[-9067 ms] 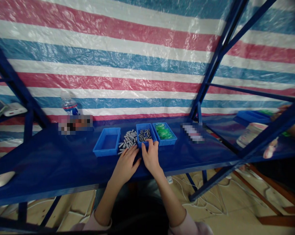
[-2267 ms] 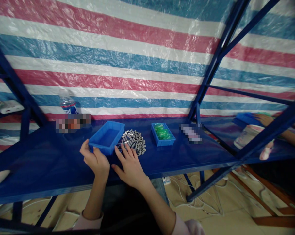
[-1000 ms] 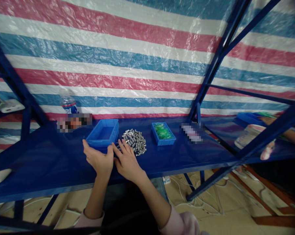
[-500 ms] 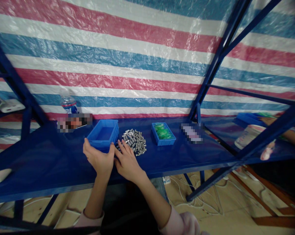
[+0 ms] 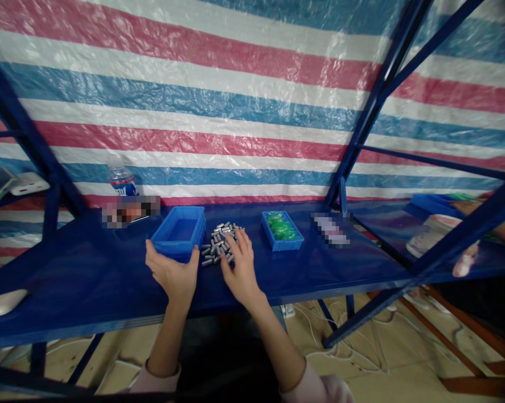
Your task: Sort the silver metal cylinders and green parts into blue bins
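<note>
A blue plastic bin (image 5: pixel 179 245) with nothing showing inside stands on the blue table. My left hand (image 5: pixel 174 274) grips its near end, thumb at the right corner and fingers round the left one. To the right of the bin lies a loose heap of small silvery metal cylinders (image 5: pixel 214 246). Over the heap's right side is my right hand (image 5: pixel 241 268), fingers spread and fingertips among the cylinders. It hides part of the heap, and whether any piece sits under the fingers cannot be seen.
A smaller blue bin (image 5: pixel 286 244) holds green plastic-wrapped items. Behind stand a bottle (image 5: pixel 122 178) and a blurred object (image 5: pixel 130 211); a blurred flat object (image 5: pixel 331 228) lies right. A white mouse-like object (image 5: pixel 4 303) is at left. Blue frame posts (image 5: pixel 361 120) rise near another person's arm (image 5: pixel 504 232).
My right hand has moved right, from beside the bin to the heap's right side, uncovering cylinders on the left. My left hand stays on the bin.
</note>
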The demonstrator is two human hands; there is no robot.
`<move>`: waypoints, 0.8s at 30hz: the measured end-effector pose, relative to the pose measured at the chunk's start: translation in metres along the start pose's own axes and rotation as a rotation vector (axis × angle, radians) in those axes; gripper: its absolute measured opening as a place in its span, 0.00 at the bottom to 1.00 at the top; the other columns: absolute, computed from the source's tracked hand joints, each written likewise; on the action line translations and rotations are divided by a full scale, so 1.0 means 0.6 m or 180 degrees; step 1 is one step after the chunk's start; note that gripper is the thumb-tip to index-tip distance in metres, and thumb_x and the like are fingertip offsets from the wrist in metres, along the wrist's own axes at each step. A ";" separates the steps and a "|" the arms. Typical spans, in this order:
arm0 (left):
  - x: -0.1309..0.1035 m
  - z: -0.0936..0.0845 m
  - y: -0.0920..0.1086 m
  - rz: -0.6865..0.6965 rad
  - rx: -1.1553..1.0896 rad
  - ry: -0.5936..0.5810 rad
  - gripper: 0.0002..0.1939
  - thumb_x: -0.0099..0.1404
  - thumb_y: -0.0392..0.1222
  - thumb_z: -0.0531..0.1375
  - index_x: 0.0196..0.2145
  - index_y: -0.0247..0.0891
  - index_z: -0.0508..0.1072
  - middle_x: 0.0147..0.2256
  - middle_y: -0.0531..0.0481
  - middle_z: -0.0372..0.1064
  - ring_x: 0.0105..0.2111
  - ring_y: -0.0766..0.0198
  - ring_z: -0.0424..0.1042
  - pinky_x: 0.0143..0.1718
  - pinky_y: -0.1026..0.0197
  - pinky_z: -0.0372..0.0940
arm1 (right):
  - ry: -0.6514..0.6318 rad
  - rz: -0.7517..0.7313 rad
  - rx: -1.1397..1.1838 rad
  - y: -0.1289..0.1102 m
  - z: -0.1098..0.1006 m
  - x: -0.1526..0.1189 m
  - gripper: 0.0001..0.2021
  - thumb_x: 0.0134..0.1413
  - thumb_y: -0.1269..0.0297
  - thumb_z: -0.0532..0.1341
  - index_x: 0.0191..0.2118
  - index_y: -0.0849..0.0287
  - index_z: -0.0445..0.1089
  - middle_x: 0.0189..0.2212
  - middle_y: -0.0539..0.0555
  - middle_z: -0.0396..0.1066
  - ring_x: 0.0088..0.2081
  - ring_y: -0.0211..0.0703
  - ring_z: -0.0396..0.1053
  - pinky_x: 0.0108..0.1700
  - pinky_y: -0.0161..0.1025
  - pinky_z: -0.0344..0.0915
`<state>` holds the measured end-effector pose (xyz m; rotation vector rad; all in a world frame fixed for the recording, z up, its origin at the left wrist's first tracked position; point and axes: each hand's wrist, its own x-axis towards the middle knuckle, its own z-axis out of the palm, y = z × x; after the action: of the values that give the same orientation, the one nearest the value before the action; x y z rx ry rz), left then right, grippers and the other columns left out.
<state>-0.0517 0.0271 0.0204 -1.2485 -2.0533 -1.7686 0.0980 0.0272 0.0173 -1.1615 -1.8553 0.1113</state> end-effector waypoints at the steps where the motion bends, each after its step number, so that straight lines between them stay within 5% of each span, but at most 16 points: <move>1: 0.000 0.000 0.000 -0.0007 0.0020 -0.0019 0.57 0.48 0.48 0.68 0.65 0.27 0.41 0.62 0.27 0.46 0.62 0.34 0.47 0.61 0.34 0.47 | 0.0315 0.0171 -0.0132 0.012 -0.010 0.002 0.25 0.60 0.64 0.52 0.64 0.57 0.55 0.67 0.60 0.46 0.67 0.54 0.41 0.63 0.58 0.50; 4: 0.000 0.000 -0.002 -0.0004 0.0090 -0.0061 0.59 0.47 0.47 0.69 0.65 0.25 0.39 0.61 0.25 0.46 0.62 0.33 0.46 0.60 0.33 0.47 | 0.1134 0.0803 -0.0620 0.051 -0.047 0.008 0.32 0.57 0.56 0.56 0.65 0.62 0.50 0.66 0.66 0.43 0.67 0.59 0.40 0.61 0.62 0.48; 7: 0.000 0.002 -0.004 0.0058 0.0096 -0.0086 0.60 0.47 0.48 0.69 0.65 0.25 0.38 0.62 0.24 0.44 0.62 0.33 0.46 0.61 0.34 0.47 | 0.1423 0.1501 -0.0992 0.091 -0.080 0.007 0.44 0.50 0.50 0.61 0.67 0.66 0.43 0.66 0.74 0.40 0.65 0.69 0.42 0.57 0.66 0.50; 13: -0.004 -0.001 0.004 0.0083 0.0099 0.0041 0.60 0.46 0.51 0.69 0.65 0.29 0.38 0.63 0.24 0.38 0.64 0.33 0.40 0.59 0.31 0.46 | 0.1262 0.2186 -0.1021 0.136 -0.107 -0.005 0.52 0.43 0.49 0.65 0.67 0.72 0.40 0.61 0.80 0.50 0.59 0.72 0.54 0.53 0.61 0.57; 17: -0.009 -0.002 0.014 0.0347 0.0125 0.0213 0.61 0.45 0.54 0.69 0.65 0.29 0.38 0.64 0.24 0.34 0.64 0.32 0.38 0.59 0.31 0.43 | 0.0922 0.2338 -0.0967 0.134 -0.112 -0.001 0.53 0.44 0.48 0.64 0.67 0.74 0.38 0.57 0.78 0.59 0.54 0.69 0.63 0.50 0.55 0.61; 24: -0.019 -0.003 0.026 0.0961 0.0030 0.0407 0.55 0.47 0.53 0.68 0.63 0.29 0.43 0.63 0.26 0.35 0.64 0.33 0.38 0.61 0.35 0.40 | 0.0709 0.2557 -0.1053 0.124 -0.119 0.013 0.54 0.41 0.52 0.66 0.66 0.78 0.39 0.54 0.78 0.62 0.54 0.69 0.64 0.52 0.55 0.60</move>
<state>-0.0344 0.0194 0.0255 -1.3239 -1.6993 -1.6508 0.1988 0.0481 0.0262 -2.0110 -1.1465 0.1193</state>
